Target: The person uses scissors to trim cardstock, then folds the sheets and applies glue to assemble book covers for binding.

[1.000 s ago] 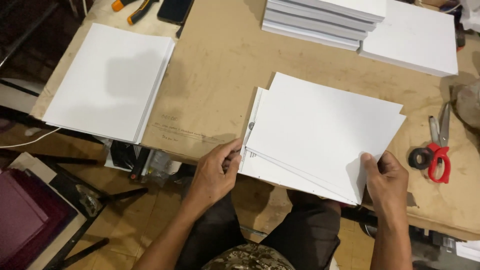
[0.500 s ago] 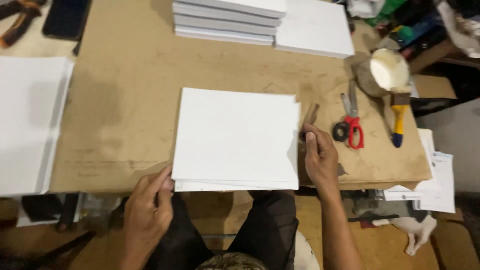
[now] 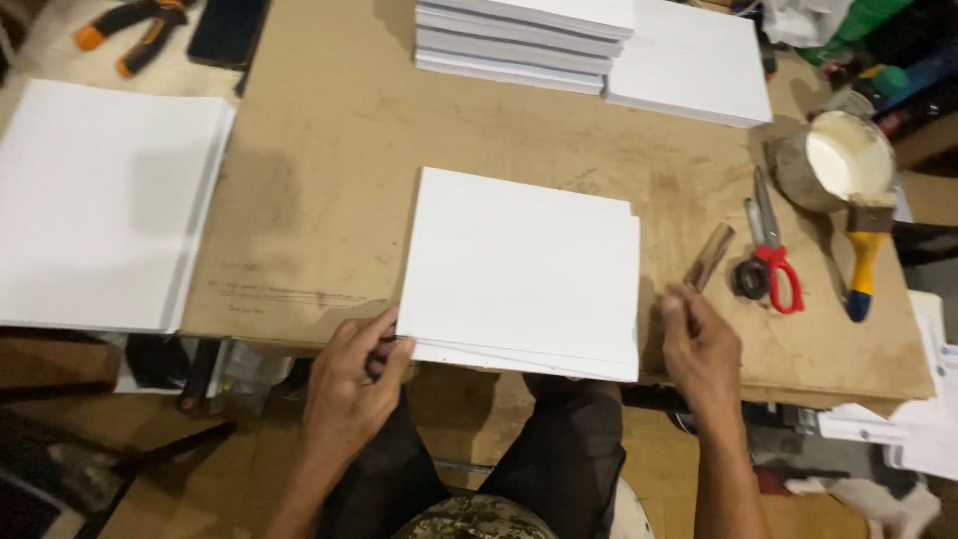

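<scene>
At the near edge of the plywood table (image 3: 329, 180), a stack of white sheets (image 3: 524, 269) lies flat between two bare hands.

Left hand (image 3: 351, 384) pinches the stack's near-left corner, thumb on top and fingers curled beneath, where the sheets overhang the table edge. Right hand (image 3: 699, 344) is just beside the stack's right edge, apart from the paper, fingers loosely bent and closing on the near end of a small brown stick (image 3: 707, 260); whether it has lifted it I cannot tell. The stick's long axis runs away and to the right, toward the red-handled scissors (image 3: 768, 255) and the glue pot (image 3: 843, 160) with a yellow-handled brush (image 3: 863, 265). More white stacks sit far left (image 3: 100, 200) and at the far side (image 3: 589, 40).
</scene>
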